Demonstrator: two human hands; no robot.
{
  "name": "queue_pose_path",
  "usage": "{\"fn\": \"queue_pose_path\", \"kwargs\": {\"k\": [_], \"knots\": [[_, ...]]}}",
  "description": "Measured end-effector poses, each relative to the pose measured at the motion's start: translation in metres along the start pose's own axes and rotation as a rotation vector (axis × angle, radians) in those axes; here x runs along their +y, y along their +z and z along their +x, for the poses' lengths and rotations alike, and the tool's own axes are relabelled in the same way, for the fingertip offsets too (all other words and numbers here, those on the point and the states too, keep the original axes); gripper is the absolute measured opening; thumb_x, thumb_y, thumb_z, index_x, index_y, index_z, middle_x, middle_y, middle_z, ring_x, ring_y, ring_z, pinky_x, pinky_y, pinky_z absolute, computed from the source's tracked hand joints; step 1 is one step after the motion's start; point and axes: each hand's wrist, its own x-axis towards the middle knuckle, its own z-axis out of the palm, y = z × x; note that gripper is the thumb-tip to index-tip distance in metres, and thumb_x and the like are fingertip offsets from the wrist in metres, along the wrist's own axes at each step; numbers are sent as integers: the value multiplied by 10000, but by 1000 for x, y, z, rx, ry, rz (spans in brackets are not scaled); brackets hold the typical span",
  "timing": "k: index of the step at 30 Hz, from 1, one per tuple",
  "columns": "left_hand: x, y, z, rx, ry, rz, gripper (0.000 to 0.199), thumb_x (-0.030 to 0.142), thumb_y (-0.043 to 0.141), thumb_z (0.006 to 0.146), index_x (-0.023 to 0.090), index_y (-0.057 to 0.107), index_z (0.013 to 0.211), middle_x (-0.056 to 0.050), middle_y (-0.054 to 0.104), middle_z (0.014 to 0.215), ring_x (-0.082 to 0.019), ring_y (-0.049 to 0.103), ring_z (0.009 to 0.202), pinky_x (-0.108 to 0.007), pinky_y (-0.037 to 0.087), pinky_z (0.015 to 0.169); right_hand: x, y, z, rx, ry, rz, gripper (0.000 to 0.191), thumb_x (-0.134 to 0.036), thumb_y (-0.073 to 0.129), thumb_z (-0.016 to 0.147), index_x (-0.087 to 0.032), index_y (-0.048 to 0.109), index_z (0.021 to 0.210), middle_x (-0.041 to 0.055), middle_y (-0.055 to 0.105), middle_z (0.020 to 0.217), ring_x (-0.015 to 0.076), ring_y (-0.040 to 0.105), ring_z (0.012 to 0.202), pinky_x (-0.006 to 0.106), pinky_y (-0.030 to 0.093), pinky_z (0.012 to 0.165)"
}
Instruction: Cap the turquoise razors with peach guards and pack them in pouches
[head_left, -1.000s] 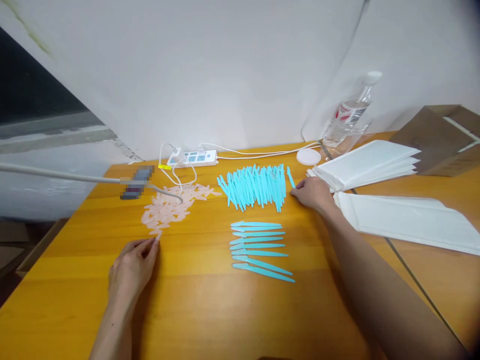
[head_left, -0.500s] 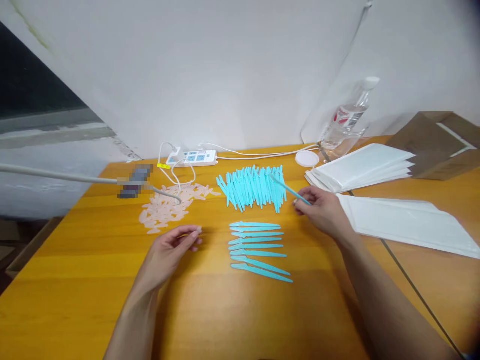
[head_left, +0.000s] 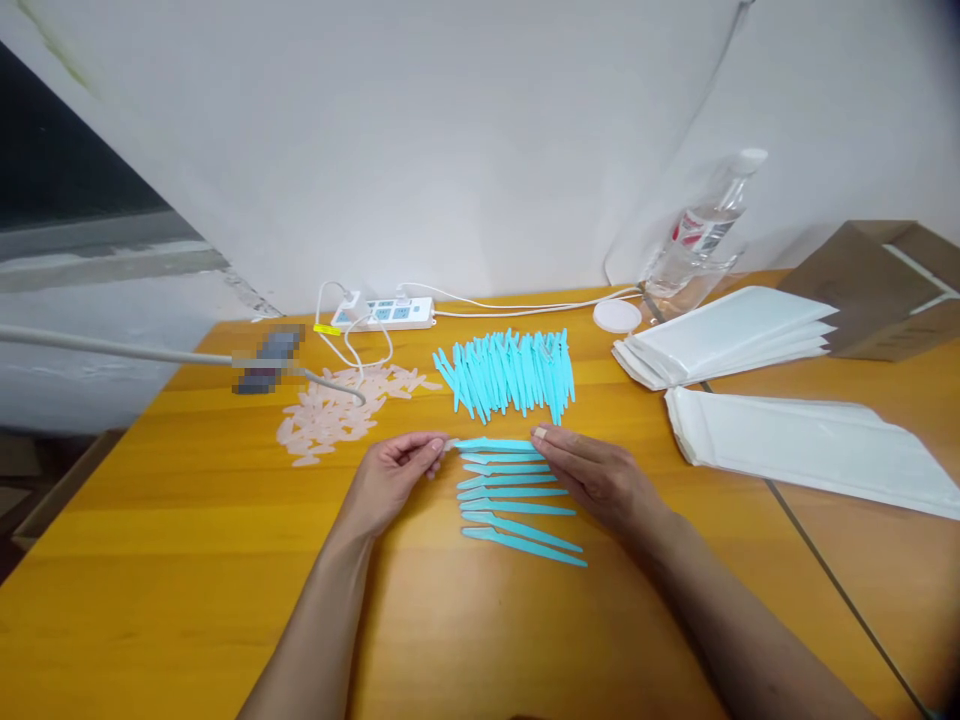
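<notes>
A turquoise eyebrow razor [head_left: 491, 446] lies level at the far end of a column of loose razors [head_left: 517, 508]. Its handle end is in the fingers of my right hand [head_left: 600, 470]. At its other end, my left hand [head_left: 397, 475] pinches a small translucent cap [head_left: 451, 445] that meets or nearly meets the razor's tip. Beyond my hands is a dense pile of the same turquoise razors [head_left: 506, 375]. Many loose pale pink, see-through caps [head_left: 330, 420] are spread on the table to the left of that pile.
A white power strip [head_left: 394, 314] with cables sits by the wall. A grey cable [head_left: 112, 343] crosses from the left past a blurred dark object [head_left: 268, 360]. On the right are white envelopes [head_left: 810, 445], a round white lid [head_left: 616, 316], a plastic bottle [head_left: 701, 235] and a cardboard box [head_left: 862, 290].
My right hand has carried a razor from beside the pile to the column's far end and laid it level. My left hand has moved right, bringing the cap to the razor's tip.
</notes>
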Motion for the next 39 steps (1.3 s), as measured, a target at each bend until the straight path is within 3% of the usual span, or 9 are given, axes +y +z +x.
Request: {"fn": "queue_pose_path", "kwargs": {"k": [9,15,19,23,26,29,30,35,39], "knots": [[4,11,-5,-47,-24,58,340,453,760,818,145,777,963,-9,677,709,-103,564,634,-217,465,650,-4,4,4,-5,-103,-95,514,-74,492,986,-233,493,1476,107,663,1349,231,570,1323,399,533,1093],[8,12,-38,-147,-30,231,315,452,703,870,169,773,990,-60,744,884,-157,624,758,-249,478,692,-40,-11,-4,-114,-147,-117,308,-116,515,983,-178,650,1254,119,736,1166,250,668,1162,397,597,957],[-3,13,-73,-245,74,421,228,383,644,934,210,783,985,-51,729,832,-161,628,753,-244,466,656,-70,-16,-31,-169,-25,-133,150,-180,587,968,-219,708,1048,60,714,875,181,659,830,316,566,737],[-19,18,-86,-253,318,561,172,266,619,958,249,766,1046,-57,724,965,-171,651,910,-274,498,804,-82,-10,-54,-231,83,-136,105,-221,611,953,-232,714,973,41,635,804,176,578,745,308,494,656],[-25,15,-89,-128,463,705,196,233,639,942,248,743,1107,-73,689,1039,-186,637,985,-302,500,863,-64,-24,-67,-172,124,-206,178,-227,636,935,-244,697,1101,53,629,862,191,589,775,322,498,677],[-26,9,-93,-89,523,786,257,242,681,913,247,712,1169,-74,667,1049,-192,630,995,-308,510,862,-20,-68,-81,0,145,-446,343,-288,712,890,-255,661,1228,100,650,1015,238,640,903,382,522,813],[-26,7,-94,-109,532,802,274,244,690,906,248,705,1180,-75,664,1061,-194,629,999,-309,513,861,-2,-87,-86,-11,166,-523,422,-350,738,868,-264,644,1271,123,656,1097,265,645,966,409,515,852],[-32,9,-90,-192,545,836,232,206,621,944,242,705,1158,-73,681,1061,-187,644,976,-315,521,860,80,-164,-104,-255,373,-736,700,-540,703,852,-135,559,1406,214,566,1399,352,546,1275,439,407,1048],[-32,14,-83,-213,523,863,225,219,612,945,239,709,1147,-74,685,1057,-197,646,977,-329,519,866,112,-181,-99,-441,525,-674,835,-605,667,837,-109,474,1481,209,557,1427,344,486,1353,399,346,1093]]}}
